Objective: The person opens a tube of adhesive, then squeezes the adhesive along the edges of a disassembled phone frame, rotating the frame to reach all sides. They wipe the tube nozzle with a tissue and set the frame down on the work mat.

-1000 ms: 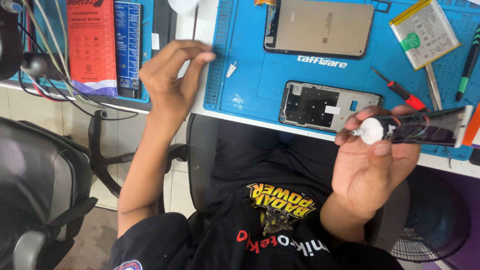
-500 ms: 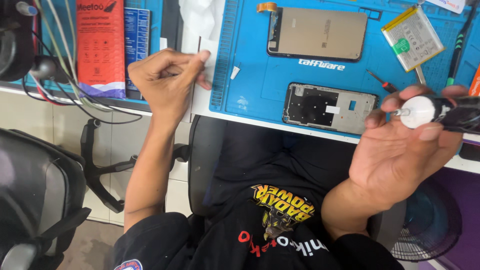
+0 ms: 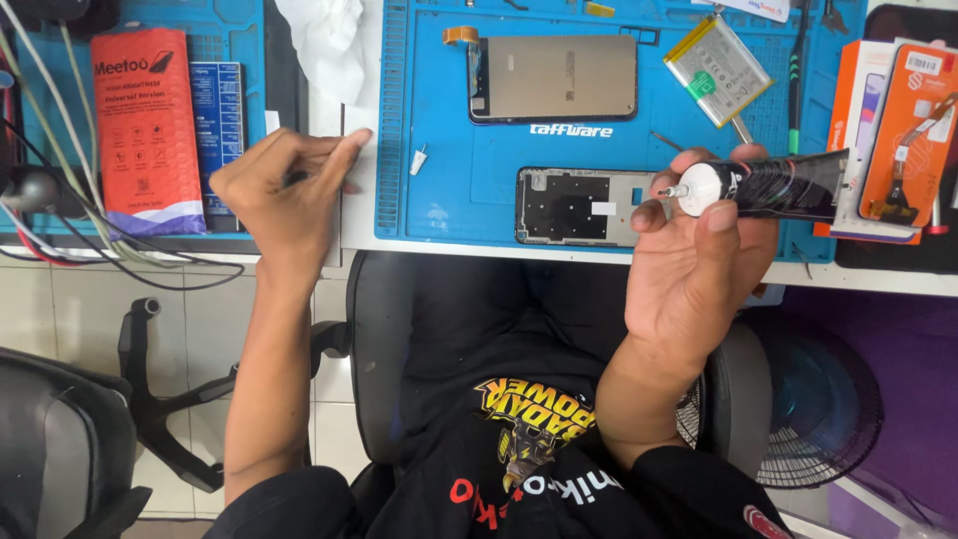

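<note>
Adhesive-application stage: the right hand (image 3: 699, 269) is gripping a black glue tube with a white nozzle collar (image 3: 763, 187) just right of the opened black phone frame (image 3: 582, 206) on the blue rubber repair mat (image 3: 449, 210). The left hand (image 3: 284, 190), left of the frame, is pinching a small dark item. The nozzle likely needs steady aiming at the frame's edge.

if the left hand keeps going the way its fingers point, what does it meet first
Probably the blue mat's left edge, then the small white cap. The left hand points right across the white strip; height is unclear.
</note>
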Motion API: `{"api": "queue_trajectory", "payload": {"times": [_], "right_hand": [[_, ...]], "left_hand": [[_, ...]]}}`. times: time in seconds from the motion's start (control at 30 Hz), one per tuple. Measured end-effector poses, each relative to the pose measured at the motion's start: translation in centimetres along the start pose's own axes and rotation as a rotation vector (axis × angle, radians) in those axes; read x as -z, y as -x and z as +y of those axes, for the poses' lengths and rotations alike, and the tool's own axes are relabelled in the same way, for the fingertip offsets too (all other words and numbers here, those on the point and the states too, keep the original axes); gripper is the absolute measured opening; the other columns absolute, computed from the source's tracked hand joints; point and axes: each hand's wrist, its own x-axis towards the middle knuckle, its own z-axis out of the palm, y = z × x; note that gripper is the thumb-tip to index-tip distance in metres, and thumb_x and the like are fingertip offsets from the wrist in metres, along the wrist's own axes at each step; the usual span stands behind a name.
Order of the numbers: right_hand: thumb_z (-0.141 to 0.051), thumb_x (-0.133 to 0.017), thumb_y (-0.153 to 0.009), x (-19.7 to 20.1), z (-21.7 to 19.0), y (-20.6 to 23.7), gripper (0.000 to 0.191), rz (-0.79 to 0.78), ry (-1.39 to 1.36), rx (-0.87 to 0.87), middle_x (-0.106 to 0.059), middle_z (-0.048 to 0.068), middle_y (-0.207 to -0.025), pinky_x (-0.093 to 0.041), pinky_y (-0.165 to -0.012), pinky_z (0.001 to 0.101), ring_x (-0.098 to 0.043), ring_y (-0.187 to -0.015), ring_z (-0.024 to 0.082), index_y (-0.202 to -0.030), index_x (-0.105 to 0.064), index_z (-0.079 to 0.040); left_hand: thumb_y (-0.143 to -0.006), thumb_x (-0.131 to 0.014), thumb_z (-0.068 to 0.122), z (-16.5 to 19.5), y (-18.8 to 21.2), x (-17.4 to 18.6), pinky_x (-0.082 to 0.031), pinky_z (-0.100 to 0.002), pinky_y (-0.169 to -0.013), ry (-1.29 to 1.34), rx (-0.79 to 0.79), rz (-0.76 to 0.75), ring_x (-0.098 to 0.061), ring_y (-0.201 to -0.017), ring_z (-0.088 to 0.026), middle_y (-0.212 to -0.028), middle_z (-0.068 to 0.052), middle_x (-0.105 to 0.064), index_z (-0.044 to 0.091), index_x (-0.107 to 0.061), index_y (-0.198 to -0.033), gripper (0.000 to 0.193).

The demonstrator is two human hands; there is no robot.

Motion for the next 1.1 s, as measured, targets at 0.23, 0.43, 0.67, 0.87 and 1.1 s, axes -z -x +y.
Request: {"api": "queue_trajectory", "payload": {"times": [0.23, 0.43, 0.67, 0.87, 1.1], "right_hand": [[-0.022, -0.075, -0.111, -0.6, 0.2, 0.1, 0.045, -0.019, 0.003, -0.001, -0.061, 0.013, -0.120, -0.049, -0.077, 0.0303, -0.058, -0.100, 0.019, -0.144, -0.048, -0.007], [-0.021, -0.077, -0.110, -0.7, 0.7, 0.5, 0.046, -0.012, -0.027, -0.035, -0.060, 0.012, -0.119, -0.051, -0.078, 0.0296, -0.058, -0.099, 0.019, -0.143, -0.049, -0.006], [-0.021, -0.078, -0.110, -1.1, 1.5, 0.3, 0.048, -0.047, -0.025, -0.078, -0.060, 0.014, -0.117, -0.053, -0.079, 0.0292, -0.058, -0.096, 0.019, -0.144, -0.048, -0.005], [-0.022, -0.078, -0.107, -2.0, 2.0, 0.2, 0.052, -0.053, -0.003, -0.110, -0.060, 0.015, -0.115, -0.055, -0.077, 0.0289, -0.059, -0.096, 0.020, -0.143, -0.046, -0.003], [-0.024, -0.078, -0.107, -2.1, 2.1, 0.7, 0.053, -0.070, -0.026, -0.164, -0.061, 0.015, -0.116, -0.054, -0.078, 0.0291, -0.060, -0.096, 0.020, -0.144, -0.045, -0.004]], "left_hand": [[-0.101, -0.068, -0.008, -0.1, -0.6, 0.0, -0.050, -0.025, -0.066, -0.019, -0.125, -0.006, -0.072, -0.078, -0.016, -0.093, -0.014, -0.075, -0.009, -0.074, -0.105, 0.007], [-0.089, -0.091, 0.016, -0.1, -0.4, 0.1, -0.046, -0.027, -0.053, -0.142, 0.189, -0.059, -0.068, -0.060, -0.015, -0.072, -0.008, -0.069, -0.005, -0.073, -0.084, 0.028], [-0.080, -0.094, 0.023, 1.3, 0.8, -2.1, -0.053, -0.035, -0.065, -0.202, -0.059, -0.164, -0.064, -0.077, -0.022, -0.093, -0.008, -0.063, 0.002, -0.073, -0.103, 0.037], [-0.088, -0.085, 0.012, 2.4, 1.4, -3.3, -0.051, -0.041, -0.076, -0.251, -0.071, -0.232, -0.063, -0.094, -0.029, -0.100, -0.011, -0.064, 0.004, -0.074, -0.100, 0.017], [-0.095, -0.077, 0.001, 4.6, 1.1, -2.8, -0.052, -0.041, -0.088, 0.008, -0.159, -0.209, -0.067, -0.102, -0.032, -0.107, -0.013, -0.069, -0.002, -0.069, -0.111, 0.018]]}}
